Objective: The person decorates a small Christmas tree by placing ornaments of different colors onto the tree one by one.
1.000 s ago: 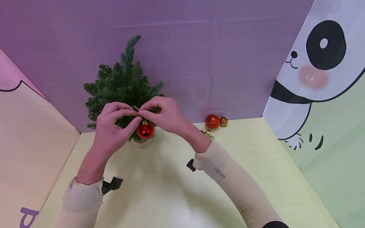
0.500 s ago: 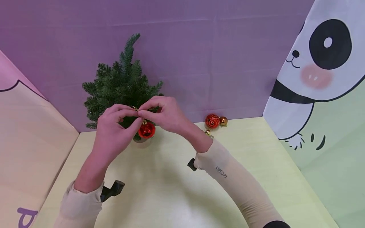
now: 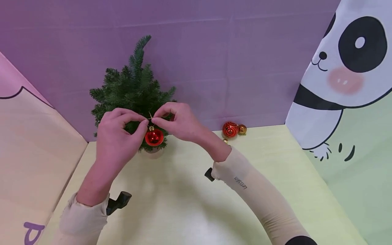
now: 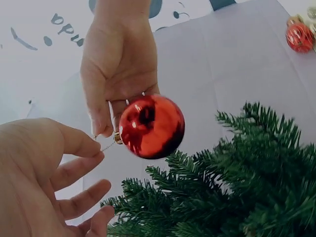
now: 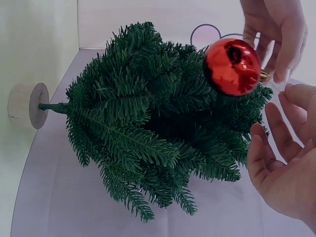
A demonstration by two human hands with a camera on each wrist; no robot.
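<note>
A shiny red Christmas ball (image 3: 154, 137) with a gold cap hangs just below my fingertips, in front of the small artificial Christmas tree (image 3: 131, 92). Thumb and index finger of my left hand (image 3: 120, 139) pinch its thin gold string (image 3: 150, 118) from the left. From the right, my right hand (image 3: 180, 122) pinches the same string, with a narrow gap between the two hands. A short end of string sticks up there. In the left wrist view the ball (image 4: 154, 127) is beside the green branches (image 4: 207, 192); in the right wrist view the ball (image 5: 232, 66) overlaps them.
A red patterned ball (image 3: 230, 129) and a copper-coloured ball (image 3: 242, 129) lie by the back wall, with a small gold ball (image 3: 225, 141) partly behind my right forearm. The tree's round wooden base (image 5: 38, 106) shows in the right wrist view. Printed cloth walls enclose the table (image 3: 183, 204).
My left hand has moved slightly left, so a small gap opens between the fingertips with string across it. The red ball has shifted a little left and up. The head view has turned slightly.
</note>
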